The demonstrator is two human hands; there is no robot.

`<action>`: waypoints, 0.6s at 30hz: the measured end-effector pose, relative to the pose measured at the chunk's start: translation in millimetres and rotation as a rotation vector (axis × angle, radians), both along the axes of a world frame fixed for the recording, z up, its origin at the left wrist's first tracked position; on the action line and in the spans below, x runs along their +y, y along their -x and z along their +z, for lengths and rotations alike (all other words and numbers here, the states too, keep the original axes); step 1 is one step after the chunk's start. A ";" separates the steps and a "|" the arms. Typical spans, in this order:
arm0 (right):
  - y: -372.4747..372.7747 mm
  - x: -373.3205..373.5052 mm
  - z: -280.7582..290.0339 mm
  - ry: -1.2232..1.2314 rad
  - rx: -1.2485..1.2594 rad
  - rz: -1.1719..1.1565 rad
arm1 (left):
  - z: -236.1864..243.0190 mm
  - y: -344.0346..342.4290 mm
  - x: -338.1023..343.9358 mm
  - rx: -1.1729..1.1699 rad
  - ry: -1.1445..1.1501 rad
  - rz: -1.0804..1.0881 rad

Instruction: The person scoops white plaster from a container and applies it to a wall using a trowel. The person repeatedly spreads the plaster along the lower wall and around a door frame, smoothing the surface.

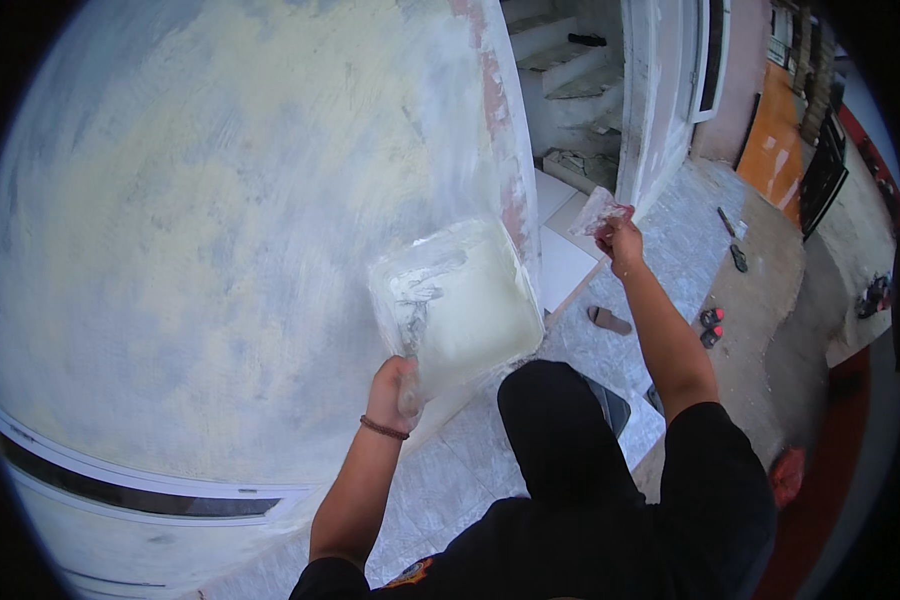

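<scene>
The left hand (pixel 395 392) grips the lower corner of a putty-loaded square board (pixel 457 305) slanting up-right, while the right hand (pixel 620 240), raised beyond its upper right, pinches a small scraper (pixel 600 210) near the wall (pixel 220 230).

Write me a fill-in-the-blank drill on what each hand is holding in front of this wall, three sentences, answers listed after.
1. The square white plaster board is held by the ____ hand.
2. The right hand is raised and holds a small scraper near the ____ corner of the wall.
3. A dark bracelet sits on the left ____.

Missing words: left; outer; wrist
</scene>
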State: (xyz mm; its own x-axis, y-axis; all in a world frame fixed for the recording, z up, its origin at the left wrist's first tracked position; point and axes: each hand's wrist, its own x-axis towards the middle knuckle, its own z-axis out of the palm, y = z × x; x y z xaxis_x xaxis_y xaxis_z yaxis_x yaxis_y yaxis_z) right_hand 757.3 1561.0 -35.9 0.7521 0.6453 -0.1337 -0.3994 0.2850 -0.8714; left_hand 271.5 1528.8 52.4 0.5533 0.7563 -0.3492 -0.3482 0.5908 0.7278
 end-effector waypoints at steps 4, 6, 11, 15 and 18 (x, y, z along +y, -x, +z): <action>33.3 34.3 0.7 -0.018 0.102 0.055 | -29.9 10.7 21.0 0.042 -0.008 0.022; 33.0 49.1 -8.2 0.010 0.121 0.084 | -38.1 16.5 28.4 0.066 -0.013 0.031; 1.7 68.3 33.7 0.037 -0.107 0.272 | 36.4 30.4 19.7 0.197 0.031 -0.075; -1.9 45.4 153.8 0.167 -0.234 0.325 | 139.1 15.4 -11.7 0.502 -0.113 -0.312; 20.6 11.9 232.9 0.058 -0.056 0.336 | 167.4 -2.1 -68.0 0.313 -0.038 -0.202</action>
